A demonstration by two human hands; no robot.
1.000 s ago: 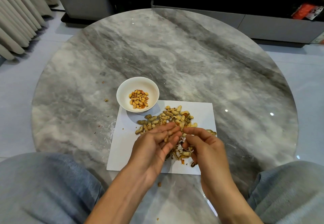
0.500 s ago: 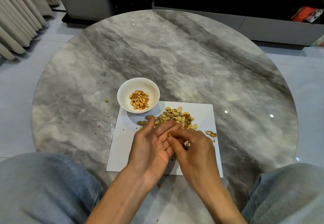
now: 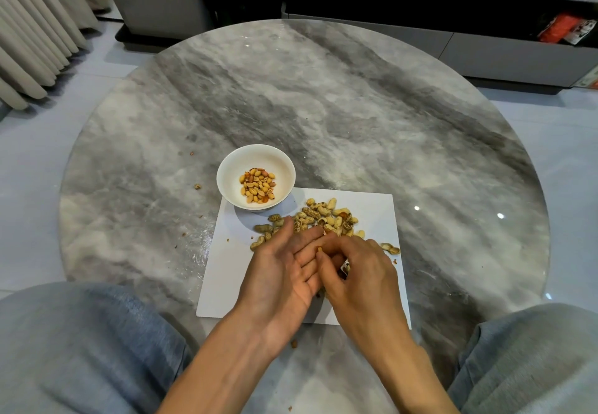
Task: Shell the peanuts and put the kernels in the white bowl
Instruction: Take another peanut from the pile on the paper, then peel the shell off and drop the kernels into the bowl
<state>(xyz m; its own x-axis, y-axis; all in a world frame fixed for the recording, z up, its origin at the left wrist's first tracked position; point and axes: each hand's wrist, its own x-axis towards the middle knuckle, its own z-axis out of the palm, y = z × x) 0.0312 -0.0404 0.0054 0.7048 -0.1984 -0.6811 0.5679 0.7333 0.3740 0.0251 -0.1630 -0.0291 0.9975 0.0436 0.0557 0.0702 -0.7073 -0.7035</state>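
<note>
Grey-trousered knees filled the lower corners of the frame, with both forearms reaching up between them. The left hand lay palm-up with fingers straight and relaxed, over the near part of the white sheet. The right hand was beside it, touching its fingers, with its own fingers curled in a pinch on a small kernel at the left fingertips; a dark shell scrap showed under its knuckles, though whether it was held could not be told. Just beyond the hands, centre frame, a heap of unshelled peanuts lay on the sheet, one stray pod to the right. The white bowl stood at the sheet's far-left corner, partly on it, holding a small cluster of kernels. Crumbs dotted the round marble table left of the bowl. Curtains hung upper left; a low cabinet ran along the top.
</note>
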